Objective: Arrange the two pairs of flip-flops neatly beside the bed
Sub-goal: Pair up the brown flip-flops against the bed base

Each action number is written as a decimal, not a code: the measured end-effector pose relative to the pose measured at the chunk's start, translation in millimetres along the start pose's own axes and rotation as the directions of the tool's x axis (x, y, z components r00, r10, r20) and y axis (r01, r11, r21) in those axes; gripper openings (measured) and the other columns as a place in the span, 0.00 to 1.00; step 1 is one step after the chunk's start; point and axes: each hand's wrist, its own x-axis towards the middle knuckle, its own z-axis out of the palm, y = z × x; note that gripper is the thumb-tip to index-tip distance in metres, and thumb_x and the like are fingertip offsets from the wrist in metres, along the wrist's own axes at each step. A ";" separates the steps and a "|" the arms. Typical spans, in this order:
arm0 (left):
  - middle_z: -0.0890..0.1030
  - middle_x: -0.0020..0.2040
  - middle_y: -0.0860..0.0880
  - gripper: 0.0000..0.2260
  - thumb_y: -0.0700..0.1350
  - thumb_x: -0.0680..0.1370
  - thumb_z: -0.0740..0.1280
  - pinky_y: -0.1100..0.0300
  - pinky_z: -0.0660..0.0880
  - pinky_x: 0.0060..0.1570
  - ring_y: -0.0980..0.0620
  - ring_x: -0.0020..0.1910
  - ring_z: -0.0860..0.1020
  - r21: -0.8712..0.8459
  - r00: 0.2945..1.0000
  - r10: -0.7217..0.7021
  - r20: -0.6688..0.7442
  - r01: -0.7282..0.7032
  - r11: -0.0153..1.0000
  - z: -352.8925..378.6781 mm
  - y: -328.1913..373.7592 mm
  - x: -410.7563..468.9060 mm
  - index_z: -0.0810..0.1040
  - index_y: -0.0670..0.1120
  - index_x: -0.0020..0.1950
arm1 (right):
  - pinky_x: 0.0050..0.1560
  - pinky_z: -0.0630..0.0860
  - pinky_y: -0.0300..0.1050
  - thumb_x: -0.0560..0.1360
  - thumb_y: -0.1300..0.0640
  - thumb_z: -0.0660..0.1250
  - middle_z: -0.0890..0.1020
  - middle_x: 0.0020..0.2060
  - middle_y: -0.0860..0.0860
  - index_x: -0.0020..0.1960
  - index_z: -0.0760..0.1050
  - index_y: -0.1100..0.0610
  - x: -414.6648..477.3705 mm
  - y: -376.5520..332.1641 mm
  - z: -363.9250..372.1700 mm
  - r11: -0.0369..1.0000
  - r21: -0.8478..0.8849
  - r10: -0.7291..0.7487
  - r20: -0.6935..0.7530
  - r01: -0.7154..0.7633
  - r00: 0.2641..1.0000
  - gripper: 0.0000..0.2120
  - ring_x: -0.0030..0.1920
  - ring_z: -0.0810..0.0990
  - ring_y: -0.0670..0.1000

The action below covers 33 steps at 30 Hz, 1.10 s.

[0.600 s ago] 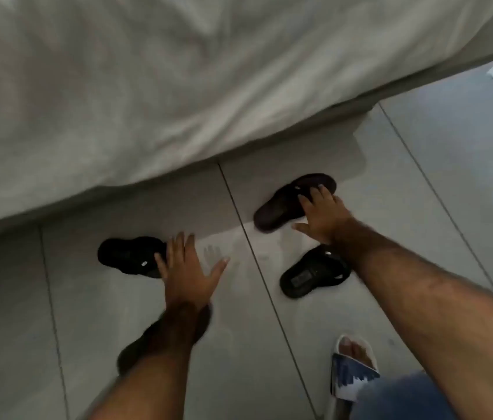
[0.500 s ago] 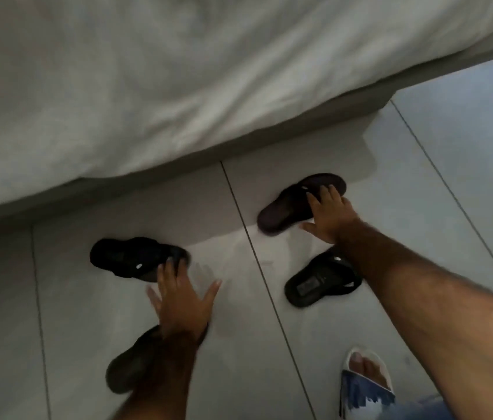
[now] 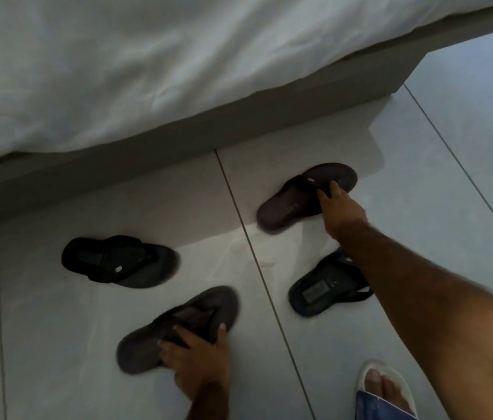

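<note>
Our left hand [image 3: 199, 363] has dropped away from the bed [image 3: 178, 71] to grasp the farther brown flip-flop [image 3: 224, 301] while our right hand [image 3: 340, 212] grips the nearer brown flip-flop [image 3: 287, 204], so we can pair them.

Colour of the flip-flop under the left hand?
Dark brown flip-flop, clearest in the head view.
</note>
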 end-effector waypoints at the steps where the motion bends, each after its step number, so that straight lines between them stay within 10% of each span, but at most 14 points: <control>1: 0.53 0.78 0.28 0.45 0.61 0.73 0.71 0.31 0.71 0.62 0.27 0.76 0.57 0.034 0.999 0.051 -0.007 -0.051 0.998 4.5 17.2 -4.9 0.57 0.39 0.80 | 0.69 0.70 0.58 0.79 0.52 0.59 0.72 0.72 0.61 0.71 0.68 0.57 3.8 0.3 -1.4 0.999 0.046 0.012 -0.005 -0.012 1.000 0.22 0.71 0.72 0.64; 14: 0.45 0.81 0.34 0.34 0.63 0.81 0.53 0.39 0.53 0.77 0.36 0.80 0.48 0.104 0.902 0.408 0.140 -0.423 0.900 28.5 185.1 -1.5 0.54 0.45 0.81 | 0.69 0.73 0.56 0.77 0.51 0.67 0.77 0.68 0.60 0.67 0.79 0.54 25.5 -6.6 -12.8 0.977 -0.135 -0.182 -0.103 0.168 0.978 0.19 0.67 0.74 0.64; 33: 0.40 0.83 0.46 0.49 0.62 0.73 0.71 0.37 0.48 0.78 0.47 0.82 0.43 0.285 0.493 0.766 0.412 -0.868 0.406 11.3 351.0 85.6 0.46 0.46 0.82 | 0.65 0.74 0.51 0.76 0.51 0.70 0.78 0.66 0.61 0.69 0.79 0.51 51.4 23.8 -21.2 0.982 -0.036 -0.186 -0.125 0.183 0.975 0.22 0.64 0.78 0.63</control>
